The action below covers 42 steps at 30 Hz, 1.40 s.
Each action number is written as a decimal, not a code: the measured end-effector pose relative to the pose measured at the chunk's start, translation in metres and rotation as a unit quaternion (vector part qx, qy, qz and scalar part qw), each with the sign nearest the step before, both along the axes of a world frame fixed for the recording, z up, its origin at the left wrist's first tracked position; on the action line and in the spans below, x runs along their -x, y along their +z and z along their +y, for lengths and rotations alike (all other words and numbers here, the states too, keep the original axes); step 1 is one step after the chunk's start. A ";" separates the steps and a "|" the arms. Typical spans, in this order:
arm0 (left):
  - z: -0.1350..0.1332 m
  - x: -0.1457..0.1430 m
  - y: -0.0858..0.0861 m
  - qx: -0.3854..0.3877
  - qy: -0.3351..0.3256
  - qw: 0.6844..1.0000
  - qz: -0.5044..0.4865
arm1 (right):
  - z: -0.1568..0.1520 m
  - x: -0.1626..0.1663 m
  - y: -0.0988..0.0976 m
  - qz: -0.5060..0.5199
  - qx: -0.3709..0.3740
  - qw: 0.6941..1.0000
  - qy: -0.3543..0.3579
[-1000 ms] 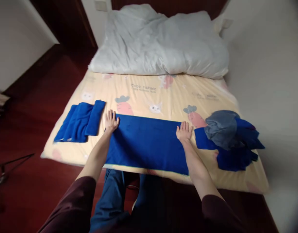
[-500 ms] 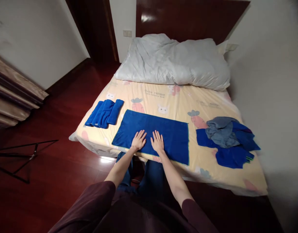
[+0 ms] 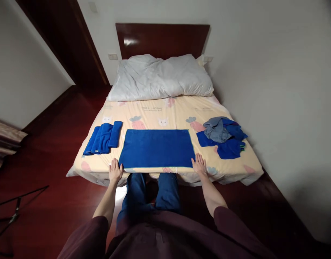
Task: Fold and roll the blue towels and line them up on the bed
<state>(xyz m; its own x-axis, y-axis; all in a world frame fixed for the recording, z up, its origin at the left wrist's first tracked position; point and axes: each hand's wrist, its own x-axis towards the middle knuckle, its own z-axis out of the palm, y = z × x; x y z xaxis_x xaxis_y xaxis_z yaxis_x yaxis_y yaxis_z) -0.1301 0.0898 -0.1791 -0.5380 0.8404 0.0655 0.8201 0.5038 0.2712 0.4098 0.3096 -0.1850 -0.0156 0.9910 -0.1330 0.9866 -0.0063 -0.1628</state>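
Observation:
A flat blue towel [image 3: 157, 148] lies spread as a rectangle near the foot edge of the bed [image 3: 235, 172], which has a yellow cartoon-print sheet. My left hand [image 3: 115, 170] rests flat and open at the towel's near left corner. At the near right corner my right hand [image 3: 199, 165] lies flat too, fingers spread. Neither hand holds anything. A stack of folded blue towels [image 3: 103, 138] sits left of the spread one. On the right lies a loose heap of blue and grey cloths [image 3: 222, 136].
A white duvet and pillows [image 3: 160, 77] are bunched at the head of the bed under a dark wooden headboard [image 3: 162, 39]. A white wall runs along the right. Dark red wood floor is on the left, with a black stand's legs [image 3: 17, 208]. My knees touch the bed's foot.
My hands slid apart from the towel's near middle to its two near corners. The view pulled back and up, so more of the room shows.

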 end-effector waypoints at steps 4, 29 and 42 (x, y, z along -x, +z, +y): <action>-0.024 -0.002 -0.004 0.040 0.026 0.998 -0.035 | -0.041 -0.003 0.002 0.027 -0.024 0.998 -0.047; 0.187 0.043 -0.007 -0.023 -0.097 0.995 -0.030 | 0.110 0.054 -0.012 0.010 -0.064 0.993 0.096; 0.143 0.002 0.016 0.006 -0.030 0.998 -0.049 | 0.071 0.045 0.007 0.064 -0.039 0.997 -0.026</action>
